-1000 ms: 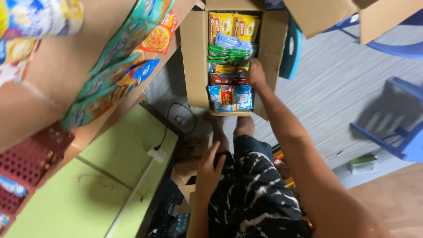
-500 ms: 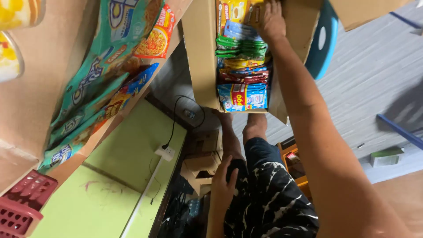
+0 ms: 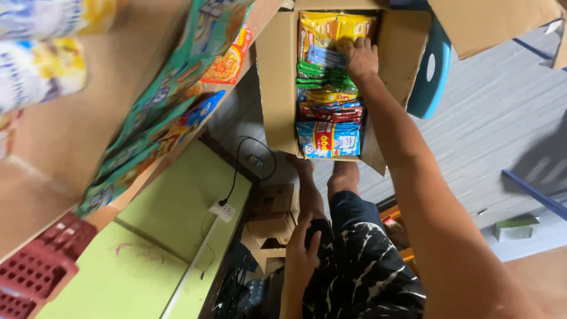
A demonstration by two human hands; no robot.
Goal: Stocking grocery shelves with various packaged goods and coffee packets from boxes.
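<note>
An open cardboard box (image 3: 277, 88) stands on the floor ahead of my feet, packed with rows of snack packets: yellow (image 3: 322, 26), green (image 3: 316, 77), red (image 3: 328, 111) and blue-and-red (image 3: 328, 139). My right hand (image 3: 360, 59) reaches into the box's far half, fingers curled onto a blue packet (image 3: 322, 56) between the yellow and green rows. My left hand (image 3: 302, 260) rests flat on my thigh, on black-and-white patterned shorts (image 3: 366, 272), fingers apart and holding nothing.
A shelf on the left holds green and orange packets (image 3: 159, 118) and a red crate (image 3: 41, 266). A white power strip (image 3: 222, 210) with a black cable lies on the green surface. Small cardboard boxes (image 3: 271, 218) sit near my feet. A blue stool (image 3: 434, 65) stands behind the box.
My right hand moved from the box's near right side to its far end, then settled on the blue packet. My left hand stayed on my thigh. The camera view shifted.
</note>
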